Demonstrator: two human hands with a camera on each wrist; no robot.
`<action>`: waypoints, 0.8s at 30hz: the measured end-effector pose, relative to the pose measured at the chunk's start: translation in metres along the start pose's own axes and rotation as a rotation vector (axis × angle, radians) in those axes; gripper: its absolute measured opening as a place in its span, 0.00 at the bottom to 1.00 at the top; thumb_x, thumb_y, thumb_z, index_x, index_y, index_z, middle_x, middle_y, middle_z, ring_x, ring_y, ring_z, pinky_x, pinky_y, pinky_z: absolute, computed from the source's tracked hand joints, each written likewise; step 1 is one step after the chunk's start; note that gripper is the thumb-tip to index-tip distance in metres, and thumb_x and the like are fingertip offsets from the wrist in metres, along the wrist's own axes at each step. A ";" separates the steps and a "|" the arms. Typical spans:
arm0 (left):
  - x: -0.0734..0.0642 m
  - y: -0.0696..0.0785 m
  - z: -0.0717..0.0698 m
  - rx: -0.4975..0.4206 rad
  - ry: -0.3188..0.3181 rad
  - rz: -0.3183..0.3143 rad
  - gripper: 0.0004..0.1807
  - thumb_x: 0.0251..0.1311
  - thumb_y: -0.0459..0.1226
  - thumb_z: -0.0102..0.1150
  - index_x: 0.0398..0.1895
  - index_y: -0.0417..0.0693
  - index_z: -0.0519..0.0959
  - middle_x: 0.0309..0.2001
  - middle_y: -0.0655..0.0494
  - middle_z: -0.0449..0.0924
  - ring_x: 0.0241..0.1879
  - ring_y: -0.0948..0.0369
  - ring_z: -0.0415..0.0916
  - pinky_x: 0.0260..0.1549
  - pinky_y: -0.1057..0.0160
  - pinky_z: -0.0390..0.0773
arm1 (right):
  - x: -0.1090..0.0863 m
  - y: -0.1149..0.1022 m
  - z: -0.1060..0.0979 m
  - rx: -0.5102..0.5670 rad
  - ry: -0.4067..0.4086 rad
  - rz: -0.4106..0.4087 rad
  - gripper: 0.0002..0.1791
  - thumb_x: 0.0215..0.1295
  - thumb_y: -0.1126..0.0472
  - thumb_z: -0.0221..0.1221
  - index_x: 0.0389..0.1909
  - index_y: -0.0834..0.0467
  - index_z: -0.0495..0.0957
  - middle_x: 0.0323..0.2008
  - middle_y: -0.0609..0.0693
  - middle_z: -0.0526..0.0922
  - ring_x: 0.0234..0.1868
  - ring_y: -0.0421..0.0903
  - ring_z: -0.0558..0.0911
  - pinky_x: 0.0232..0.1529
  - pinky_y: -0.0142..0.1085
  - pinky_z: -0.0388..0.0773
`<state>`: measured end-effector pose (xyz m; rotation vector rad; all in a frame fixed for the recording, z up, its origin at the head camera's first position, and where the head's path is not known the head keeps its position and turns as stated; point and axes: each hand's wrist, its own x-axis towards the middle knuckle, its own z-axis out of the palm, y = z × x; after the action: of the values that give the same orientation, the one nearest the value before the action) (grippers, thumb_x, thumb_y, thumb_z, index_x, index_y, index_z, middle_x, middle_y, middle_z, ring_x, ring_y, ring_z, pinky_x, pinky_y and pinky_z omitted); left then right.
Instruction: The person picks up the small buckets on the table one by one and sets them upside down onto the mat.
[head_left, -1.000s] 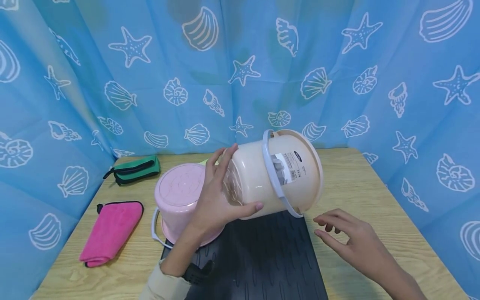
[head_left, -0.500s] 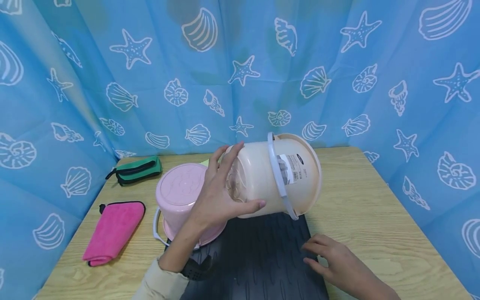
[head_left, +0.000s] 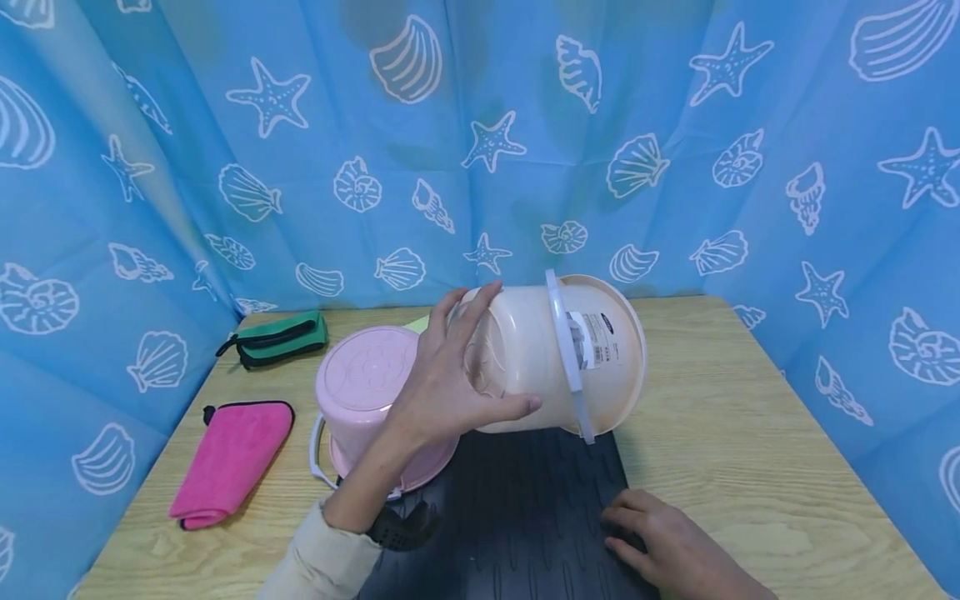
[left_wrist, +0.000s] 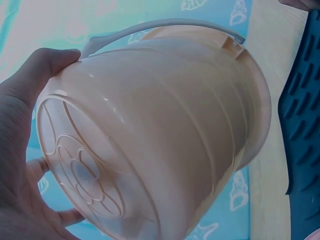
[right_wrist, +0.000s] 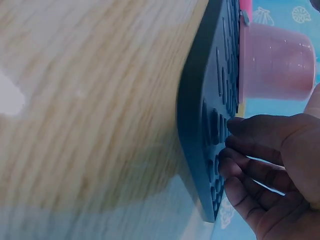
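Note:
My left hand (head_left: 442,392) grips a cream plastic bucket (head_left: 536,358) around its base, thumb on the near side and fingers spread over the far side. The bucket lies sideways in the air, mouth to the right, its pale handle hanging across the label. In the left wrist view a flower pattern shows on the bucket's bottom (left_wrist: 87,175). My right hand (head_left: 660,542) is at the right edge of a black ribbed mat (head_left: 517,508), fingers loosely bent. The right wrist view has its fingertips (right_wrist: 234,167) right at the mat's raised ribs, holding nothing.
A pink bucket (head_left: 367,379) stands upside down on the mat's left part, partly behind my left arm. Left of it on the wooden table (head_left: 750,417) lie a folded pink cloth (head_left: 232,462) and a green zip pouch (head_left: 277,337). A blue shell-print curtain (head_left: 480,200) encloses the table.
My right hand has moved left and down from above the table to the mat's right edge. The cream bucket, still in my left hand, has swung closer to level.

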<state>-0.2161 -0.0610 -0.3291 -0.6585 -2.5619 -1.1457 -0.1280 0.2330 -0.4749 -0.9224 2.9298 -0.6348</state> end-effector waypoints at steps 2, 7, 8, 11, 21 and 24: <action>0.001 0.001 -0.001 0.013 -0.001 0.002 0.62 0.35 0.63 0.75 0.77 0.82 0.50 0.76 0.56 0.46 0.69 0.48 0.53 0.56 0.36 0.69 | 0.000 0.000 0.001 -0.007 0.003 0.001 0.10 0.59 0.59 0.70 0.40 0.58 0.86 0.37 0.39 0.77 0.36 0.33 0.76 0.34 0.32 0.79; 0.003 0.002 -0.002 0.037 -0.010 0.003 0.61 0.35 0.63 0.75 0.77 0.80 0.52 0.76 0.54 0.47 0.68 0.48 0.55 0.55 0.36 0.70 | -0.001 0.002 0.004 0.001 0.000 -0.026 0.09 0.60 0.60 0.70 0.40 0.57 0.86 0.37 0.39 0.77 0.36 0.34 0.76 0.34 0.33 0.78; 0.003 0.002 -0.002 0.042 -0.015 0.000 0.61 0.35 0.64 0.74 0.77 0.80 0.52 0.76 0.54 0.47 0.68 0.47 0.55 0.55 0.36 0.70 | -0.001 0.003 0.004 0.008 -0.004 -0.029 0.09 0.60 0.59 0.70 0.41 0.57 0.86 0.37 0.39 0.77 0.36 0.34 0.76 0.34 0.33 0.78; 0.004 0.003 -0.002 0.058 -0.030 -0.013 0.61 0.35 0.65 0.74 0.77 0.81 0.51 0.76 0.54 0.48 0.67 0.47 0.57 0.53 0.36 0.71 | -0.002 0.004 0.007 0.025 -0.016 -0.024 0.09 0.61 0.59 0.70 0.41 0.56 0.86 0.38 0.39 0.76 0.36 0.34 0.75 0.34 0.34 0.78; 0.008 0.006 0.001 0.109 -0.053 -0.046 0.61 0.35 0.67 0.72 0.77 0.83 0.50 0.75 0.50 0.49 0.67 0.44 0.58 0.52 0.37 0.72 | -0.005 0.004 0.012 0.041 -0.018 -0.001 0.09 0.62 0.58 0.69 0.42 0.56 0.85 0.39 0.39 0.77 0.37 0.34 0.75 0.35 0.34 0.79; 0.008 0.007 0.002 0.132 -0.069 -0.054 0.61 0.36 0.68 0.71 0.78 0.81 0.50 0.76 0.48 0.48 0.67 0.43 0.58 0.52 0.37 0.72 | -0.006 0.005 0.013 0.042 0.015 -0.031 0.09 0.62 0.59 0.69 0.42 0.56 0.85 0.39 0.39 0.77 0.38 0.34 0.75 0.36 0.34 0.79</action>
<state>-0.2200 -0.0533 -0.3226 -0.6115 -2.7003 -0.9759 -0.1248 0.2351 -0.4898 -0.9655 2.9085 -0.7042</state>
